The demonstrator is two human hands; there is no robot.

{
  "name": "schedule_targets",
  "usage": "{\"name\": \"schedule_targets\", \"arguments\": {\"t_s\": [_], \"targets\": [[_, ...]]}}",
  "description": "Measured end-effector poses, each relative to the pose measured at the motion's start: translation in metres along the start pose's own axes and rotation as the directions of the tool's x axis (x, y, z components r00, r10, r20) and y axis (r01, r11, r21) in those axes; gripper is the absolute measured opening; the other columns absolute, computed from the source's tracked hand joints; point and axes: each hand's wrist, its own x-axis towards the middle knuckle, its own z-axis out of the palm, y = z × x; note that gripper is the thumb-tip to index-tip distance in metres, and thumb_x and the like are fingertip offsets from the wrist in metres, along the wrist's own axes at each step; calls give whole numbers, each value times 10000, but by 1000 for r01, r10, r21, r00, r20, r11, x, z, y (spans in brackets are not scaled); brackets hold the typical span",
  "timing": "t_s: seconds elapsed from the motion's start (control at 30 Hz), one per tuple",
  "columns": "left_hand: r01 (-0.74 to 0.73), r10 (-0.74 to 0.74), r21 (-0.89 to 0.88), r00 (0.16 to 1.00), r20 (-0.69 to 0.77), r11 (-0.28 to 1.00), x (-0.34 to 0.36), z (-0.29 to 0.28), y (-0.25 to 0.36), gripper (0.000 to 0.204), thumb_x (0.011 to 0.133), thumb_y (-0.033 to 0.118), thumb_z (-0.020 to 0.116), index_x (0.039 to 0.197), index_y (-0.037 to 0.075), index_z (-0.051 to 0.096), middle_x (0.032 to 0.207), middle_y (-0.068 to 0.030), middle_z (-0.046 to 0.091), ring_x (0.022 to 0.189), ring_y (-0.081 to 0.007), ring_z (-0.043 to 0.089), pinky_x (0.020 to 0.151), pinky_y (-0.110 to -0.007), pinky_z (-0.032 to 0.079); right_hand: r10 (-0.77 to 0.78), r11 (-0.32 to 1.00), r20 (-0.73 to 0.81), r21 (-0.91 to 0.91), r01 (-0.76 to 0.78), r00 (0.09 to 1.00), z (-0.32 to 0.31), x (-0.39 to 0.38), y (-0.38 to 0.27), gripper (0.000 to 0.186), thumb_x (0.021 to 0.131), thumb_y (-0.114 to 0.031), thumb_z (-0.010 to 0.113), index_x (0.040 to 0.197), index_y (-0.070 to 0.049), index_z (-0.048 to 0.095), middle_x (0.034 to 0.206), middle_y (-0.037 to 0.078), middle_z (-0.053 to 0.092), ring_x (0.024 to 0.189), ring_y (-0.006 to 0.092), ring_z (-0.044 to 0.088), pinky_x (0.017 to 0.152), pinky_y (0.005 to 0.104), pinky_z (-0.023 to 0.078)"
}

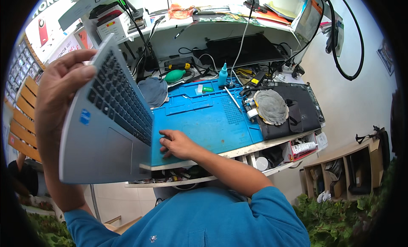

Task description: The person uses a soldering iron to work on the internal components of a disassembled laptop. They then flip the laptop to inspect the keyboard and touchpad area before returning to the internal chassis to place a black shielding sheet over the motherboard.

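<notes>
Left hand clamped the top edge of the tilted silver laptop base with dark keyboard above the blue rubber repair mat, right hand spread flat beneath; one-handed grip risked slipping.

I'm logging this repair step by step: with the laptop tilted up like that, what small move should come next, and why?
Probably lower the silver laptop flat onto the blue mat. The left hand holds it tilted up by its edge alone, while the right hand rests on the mat beside it, where bare space shows.
</notes>
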Motion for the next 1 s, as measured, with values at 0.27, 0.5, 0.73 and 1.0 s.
{"name": "schedule_targets", "arguments": {"t_s": [0.27,0.5,0.73,1.0], "targets": [[-78,68,103,993,97,992,33,77,-26,769,881,336,961,1358,-176,643,800,-45,746,595,-27,634,500,-169,449,-187,969,-202,122,214,962,-73,-90,-48,530,1172,-286,624,1548,83,564,1357,227,708,1099,281,782,786,396,710],[45,-83,118,936,341,992,39,193,-32,762,907,356,969,1352,-138,598,764,-106,739,596,-128,717,507,-262,551,-406,800,-242,371,471,881,-112,-164,-99,966,1143,-730,398,1672,77,343,1572,252,570,1274,323,732,987,467,675],[-99,109,195,993,-42,976,29,119,-74,528,1037,332,846,1345,-53,659,774,-55,713,630,-119,723,554,-242,566,-148,938,-412,231,260,899,-168,-183,-50,479,1191,-288,587,1485,89,605,1318,137,756,1217,175,718,1062,330,557],[506,-476,485,858,-194,714,-89,44,-262,355,1031,241,799,1170,-85,780,859,-102,768,579,-134,678,558,-299,559,-156,904,-570,-411,-115,807,-192,-167,-11,396,1063,-113,641,1415,60,694,1127,193,784,958,219,739,910,361,561]]}}
